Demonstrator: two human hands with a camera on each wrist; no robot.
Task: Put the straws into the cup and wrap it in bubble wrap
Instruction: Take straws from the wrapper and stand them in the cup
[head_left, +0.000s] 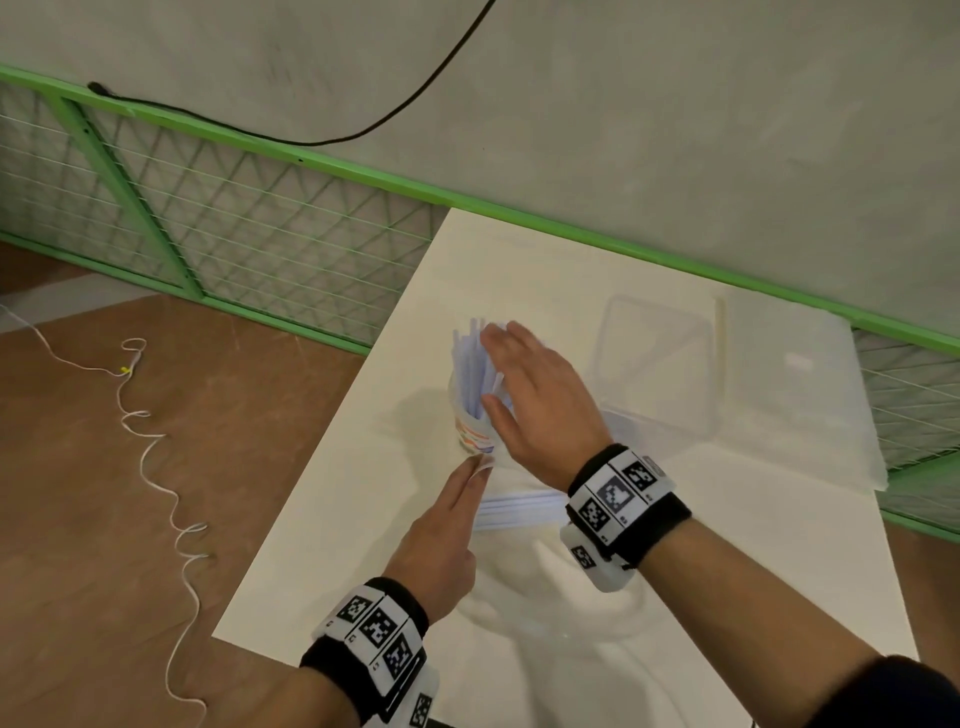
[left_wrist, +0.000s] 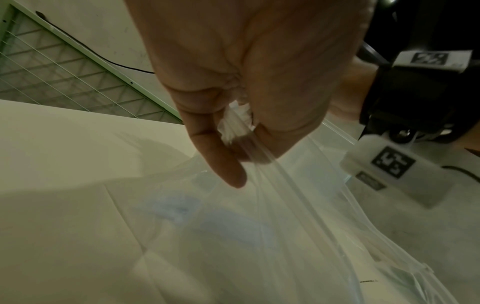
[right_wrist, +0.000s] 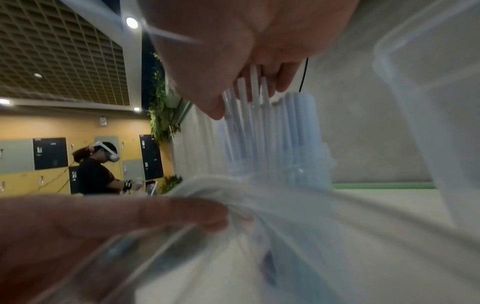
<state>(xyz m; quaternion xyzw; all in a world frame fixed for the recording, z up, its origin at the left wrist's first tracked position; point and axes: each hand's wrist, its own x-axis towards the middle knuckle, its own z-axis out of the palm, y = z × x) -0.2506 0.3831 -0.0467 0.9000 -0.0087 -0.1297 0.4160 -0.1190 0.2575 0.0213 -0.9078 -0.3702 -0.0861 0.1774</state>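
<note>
A striped paper cup (head_left: 470, 439) stands on the white table (head_left: 332, 519) with several pale blue straws (head_left: 470, 364) upright in it. My right hand (head_left: 498, 374) lies flat against the straws with straight fingers (right_wrist: 207, 72), whose tips touch the straw tops (right_wrist: 259, 123). My left hand (head_left: 480, 465) pinches a bunched edge of the clear bubble wrap (left_wrist: 259, 226) just below the cup's base. The bubble wrap sheet (head_left: 540, 613) drapes from that pinch toward me across the table. In the left wrist view, the left hand (left_wrist: 241, 144) pinches the film between thumb and fingers.
A clear plastic container (head_left: 654, 364) stands right of the cup, close to my right hand. More wrap sheets (head_left: 810, 405) lie at the far right. A pale blue bundle (head_left: 519, 506) lies under my right wrist. A green mesh fence (head_left: 234, 223) runs behind; another person (right_wrist: 96, 170) stands far off.
</note>
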